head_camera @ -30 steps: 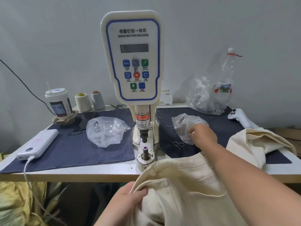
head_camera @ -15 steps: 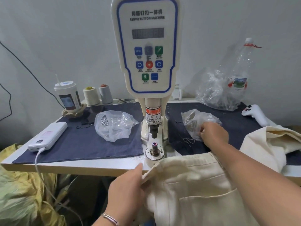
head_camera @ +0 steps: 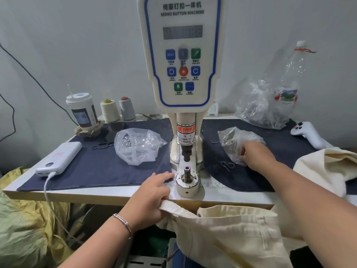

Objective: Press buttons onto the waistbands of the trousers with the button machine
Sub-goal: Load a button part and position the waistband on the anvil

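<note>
My left hand grips the trousers' waistband, near; right hand pinches inside one of three bags; two thread cones.

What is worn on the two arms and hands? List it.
Both forearms are bare, with no sleeves in view. The left hand has a thin silver-coloured bracelet round the wrist. The right hand shows no gloves, rings or watch.

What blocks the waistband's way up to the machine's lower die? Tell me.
Nothing visible does. The waistband hangs below the table edge in the left hand, just in front of the die, whose top is bare.
</note>
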The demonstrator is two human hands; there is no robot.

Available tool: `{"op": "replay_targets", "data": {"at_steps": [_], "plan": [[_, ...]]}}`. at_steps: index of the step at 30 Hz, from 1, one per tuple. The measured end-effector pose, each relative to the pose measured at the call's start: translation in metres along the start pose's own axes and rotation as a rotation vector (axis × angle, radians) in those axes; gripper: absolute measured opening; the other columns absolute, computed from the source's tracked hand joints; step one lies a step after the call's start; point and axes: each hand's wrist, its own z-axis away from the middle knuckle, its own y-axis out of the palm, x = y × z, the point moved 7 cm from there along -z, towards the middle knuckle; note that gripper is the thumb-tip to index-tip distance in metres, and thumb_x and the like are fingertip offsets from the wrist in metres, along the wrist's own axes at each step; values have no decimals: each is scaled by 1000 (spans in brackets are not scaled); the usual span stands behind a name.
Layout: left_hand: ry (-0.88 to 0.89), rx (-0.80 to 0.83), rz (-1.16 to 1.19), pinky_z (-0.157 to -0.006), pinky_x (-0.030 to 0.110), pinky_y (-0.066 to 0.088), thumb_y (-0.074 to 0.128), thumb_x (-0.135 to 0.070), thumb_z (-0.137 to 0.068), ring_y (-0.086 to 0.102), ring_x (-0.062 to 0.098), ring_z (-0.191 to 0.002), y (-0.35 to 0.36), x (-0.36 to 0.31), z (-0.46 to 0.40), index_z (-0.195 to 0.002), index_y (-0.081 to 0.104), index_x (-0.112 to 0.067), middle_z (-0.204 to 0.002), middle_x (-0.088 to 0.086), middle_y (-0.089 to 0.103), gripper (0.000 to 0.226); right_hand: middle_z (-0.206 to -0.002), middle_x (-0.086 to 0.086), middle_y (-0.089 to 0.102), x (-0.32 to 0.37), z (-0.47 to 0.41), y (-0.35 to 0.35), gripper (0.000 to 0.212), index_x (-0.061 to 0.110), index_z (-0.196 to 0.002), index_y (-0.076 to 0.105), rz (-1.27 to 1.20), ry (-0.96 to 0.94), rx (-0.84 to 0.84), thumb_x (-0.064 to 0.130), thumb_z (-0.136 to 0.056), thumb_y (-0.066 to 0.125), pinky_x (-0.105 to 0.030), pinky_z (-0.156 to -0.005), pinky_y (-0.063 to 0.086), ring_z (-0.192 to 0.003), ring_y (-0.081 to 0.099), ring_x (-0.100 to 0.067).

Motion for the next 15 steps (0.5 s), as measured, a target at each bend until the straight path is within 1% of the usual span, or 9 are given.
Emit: {"op": "replay_targets", "data": {"at_steps": [2, 3, 4, 6, 9, 11, 13, 14, 15], "plan": [[-22, -45, 106, -105, 22, 31, 73, -20, -74, 51, 17, -126, 0, 7, -4, -56, 39, -23, -143, -1, 52, 39, -113, -11, 62, 1, -1, -1, 20, 10, -110, 62, 22, 21, 5, 18, -92, 60, -31, -78, 43, -104, 58, -31], [-42, -63, 134, -99, 18, 33, 73, -20, -72, 52, 13, -124, -1, 9, -6, -53, 35, -25, -141, -5, 52, 43, -116, -10, 61, 0, -1, -1, 22, 10, -112, 61, 34, 40, 8, 17, -92, 59, -32, -79, 43, -106, 58, -31], [-59, -66, 139, -96, 17, 35, 73, -21, -71, 51, 10, -123, 0, 12, -7, -51, 32, -25, -141, -10, 52, 46, -119, -10, 60, 0, -1, -1, 24, 11, -115, 60, 45, 62, 17, 18, -92, 59, -32, -81, 42, -109, 57, -31], [-78, -59, 116, -93, 18, 37, 72, -22, -71, 49, 6, -121, 3, 13, -9, -48, 29, -25, -140, -14, 51, 49, -123, -11, 58, -1, 0, 0, 28, 11, -119, 57, 75, 78, 25, 18, -93, 58, -32, -83, 42, -113, 55, -32], [-69, -35, 73, -94, 23, 38, 71, -23, -70, 47, 5, -120, 6, 14, -9, -47, 30, -25, -139, -17, 49, 48, -124, -13, 57, 3, 3, 1, 28, 10, -122, 53, 141, 15, -9, 17, -95, 54, -34, -83, 44, -112, 56, -33], [-26, 5, 23, -94, 29, 39, 70, -25, -70, 47, 7, -116, 2, 15, -12, -48, 35, -22, -141, -17, 48, 41, -122, -12, 57, 5, 4, 1, 26, 12, -120, 53, 131, -8, -16, 20, -96, 53, -33, -81, 43, -110, 56, -32], [36, 59, -33, -91, 33, 41, 67, -28, -70, 48, 9, -111, -3, 17, -15, -51, 46, -19, -141, -16, 48, 30, -120, -9, 59, 4, 2, -1, 24, 15, -118, 56, 74, -2, 3, 23, -95, 54, -32, -80, 43, -109, 57, -30], [59, 66, -37, -89, 34, 42, 67, -31, -69, 49, 9, -108, -5, 18, -16, -51, 51, -18, -139, -16, 50, 28, -119, -8, 60, 3, 1, -2, 24, 17, -117, 59, 43, 7, 13, 24, -95, 55, -32, -82, 45, -109, 57, -29], [60, 59, -20, -89, 35, 42, 67, -36, -68, 50, 8, -106, -6, 19, -17, -50, 51, -19, -137, -17, 51, 30, -118, -7, 62, 1, 1, -3, 23, 19, -115, 62, 20, 14, 11, 24, -94, 57, -31, -83, 46, -108, 58, -28]]}}
